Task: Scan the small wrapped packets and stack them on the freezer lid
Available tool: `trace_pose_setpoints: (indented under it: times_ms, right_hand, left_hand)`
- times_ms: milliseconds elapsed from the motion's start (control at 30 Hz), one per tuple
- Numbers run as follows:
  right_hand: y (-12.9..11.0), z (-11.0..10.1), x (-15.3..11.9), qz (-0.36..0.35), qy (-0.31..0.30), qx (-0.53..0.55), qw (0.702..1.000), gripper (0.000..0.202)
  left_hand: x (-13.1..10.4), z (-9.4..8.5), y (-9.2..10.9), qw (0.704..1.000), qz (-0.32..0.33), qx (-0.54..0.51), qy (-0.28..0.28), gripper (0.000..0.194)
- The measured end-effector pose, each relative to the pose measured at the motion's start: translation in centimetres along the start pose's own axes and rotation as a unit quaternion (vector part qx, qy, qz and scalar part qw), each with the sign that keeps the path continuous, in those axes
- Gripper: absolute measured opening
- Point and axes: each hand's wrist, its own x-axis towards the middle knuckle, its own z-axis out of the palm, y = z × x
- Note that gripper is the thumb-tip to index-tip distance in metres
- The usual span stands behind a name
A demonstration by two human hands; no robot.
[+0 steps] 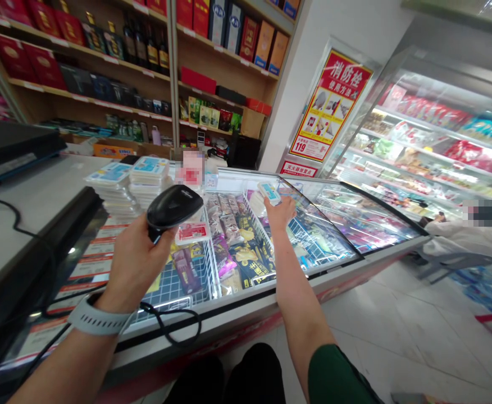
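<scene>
My left hand [134, 266], with a grey band on its wrist, grips a black barcode scanner [175, 206]. The scanner's head points forward over the chest freezer. My right hand [282, 212] reaches out across the freezer glass, its fingers closed on a flat plastic food pack [269, 192] with a blue and white label. Two stacks of similar blue-labelled packs [149, 171] stand left of the scanner. A red-labelled pack [192, 232] lies just beyond the scanner, partly covered by it. The scanner's cable [178, 340] loops below my left wrist.
Under the glass, wire baskets [210, 269] hold bagged frozen food. A grey counter [22, 219] with a black device [14, 148] is at left. Shelves [98, 104] of boxes and bottles line the back. A person in light clothing [460, 235] sits at right near a lit display fridge [431, 140].
</scene>
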Motion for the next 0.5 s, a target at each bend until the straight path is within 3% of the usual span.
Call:
trace_pose_setpoints:
  times_ms: [133, 233, 300, 400, 500]
  right_hand:
    - [-0.5, -0.5, -0.2, 0.007, -0.010, -0.004, 1.000, 0.064]
    - [-2.1, -1.0, -1.0, -0.060, -0.003, 0.023, 0.998, 0.065]
    - [-3.6, -1.0, -2.2, -0.163, -0.074, 0.070, 0.981, 0.050]
    - [-5.8, -0.5, -4.8, -0.297, -0.254, 0.128, 0.911, 0.030]
    - [-7.2, 0.3, -7.5, -0.352, -0.354, 0.131, 0.856, 0.037]
  left_hand:
    - [0.3, -0.5, -0.3, 0.998, -0.043, -0.001, 0.035, 0.033]
    - [0.8, -0.6, -1.2, 0.995, -0.067, -0.001, 0.071, 0.040]
    - [1.1, -0.6, -1.8, 0.992, -0.071, -0.015, 0.107, 0.043]
    - [1.5, -0.5, -2.5, 0.984, -0.052, -0.054, 0.164, 0.045]
    - [1.8, -0.6, -2.7, 0.976, -0.060, -0.079, 0.196, 0.048]
